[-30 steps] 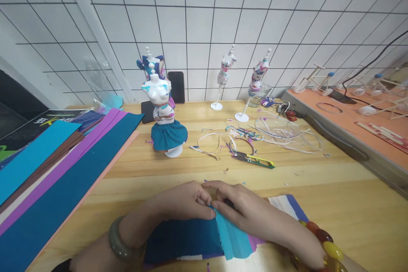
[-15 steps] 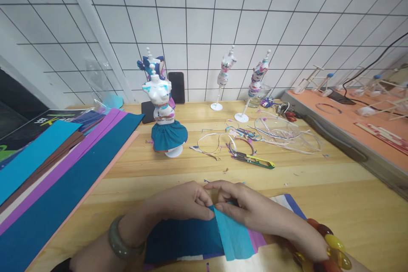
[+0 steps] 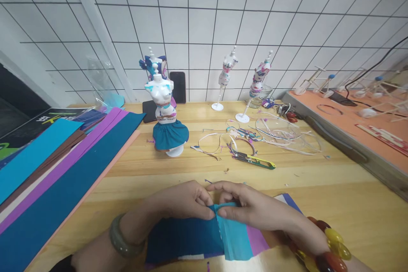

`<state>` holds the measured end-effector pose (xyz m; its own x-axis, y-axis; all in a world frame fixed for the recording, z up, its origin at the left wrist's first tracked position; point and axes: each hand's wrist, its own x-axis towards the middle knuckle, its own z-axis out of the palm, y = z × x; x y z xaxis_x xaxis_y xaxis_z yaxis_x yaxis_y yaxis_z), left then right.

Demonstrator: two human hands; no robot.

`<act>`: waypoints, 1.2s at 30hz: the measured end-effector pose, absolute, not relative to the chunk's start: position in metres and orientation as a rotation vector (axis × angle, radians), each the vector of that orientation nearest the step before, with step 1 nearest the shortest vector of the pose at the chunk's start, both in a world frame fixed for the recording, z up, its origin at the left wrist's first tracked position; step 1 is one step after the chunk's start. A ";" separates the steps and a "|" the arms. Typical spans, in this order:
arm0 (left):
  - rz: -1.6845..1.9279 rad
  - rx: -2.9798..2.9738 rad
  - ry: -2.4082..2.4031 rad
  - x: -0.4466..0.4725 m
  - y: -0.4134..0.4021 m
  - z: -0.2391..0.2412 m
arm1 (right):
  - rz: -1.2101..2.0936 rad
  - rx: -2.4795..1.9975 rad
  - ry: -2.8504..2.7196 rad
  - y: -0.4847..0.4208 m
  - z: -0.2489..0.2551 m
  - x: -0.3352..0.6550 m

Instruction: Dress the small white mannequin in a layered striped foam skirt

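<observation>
Table [image 3: 334, 195] unchanged while right hand [image 3: 251, 210] curls teal paper [image 3: 234, 238] fold

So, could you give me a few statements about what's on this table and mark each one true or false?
1. The left hand and the right hand both pinch the teal paper. True.
2. The yellow-handled snips are held in the right hand. False: they lie on the table beyond the hands, untouched.
3. The nearest mannequin wears a teal skirt. True.
4. The stacked coloured sheets lie to the right of the hands. False: they lie to the left.
</observation>
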<state>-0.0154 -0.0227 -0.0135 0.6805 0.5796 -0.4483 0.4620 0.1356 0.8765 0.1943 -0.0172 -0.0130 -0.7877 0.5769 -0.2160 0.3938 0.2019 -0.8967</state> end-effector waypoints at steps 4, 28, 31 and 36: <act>0.075 1.473 0.886 -0.017 -0.023 -0.014 | 1.612 -0.961 -2.314 -0.017 -0.015 0.194; 0.197 1.458 0.925 -0.017 -0.023 -0.014 | 1.463 -0.930 -2.221 -0.021 0.000 0.194; 0.259 1.312 0.953 -0.021 -0.019 -0.013 | 1.189 -0.885 -2.397 -0.026 0.011 0.198; 0.441 1.029 0.868 -0.025 -0.016 -0.017 | 0.769 -0.844 -2.626 -0.037 0.010 0.192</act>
<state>-0.0248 -0.0163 -0.0166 0.6001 0.6845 -0.4141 0.0693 0.4712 0.8793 0.1921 -0.0370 0.0097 -0.7914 0.6036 0.0962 0.4564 0.6882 -0.5640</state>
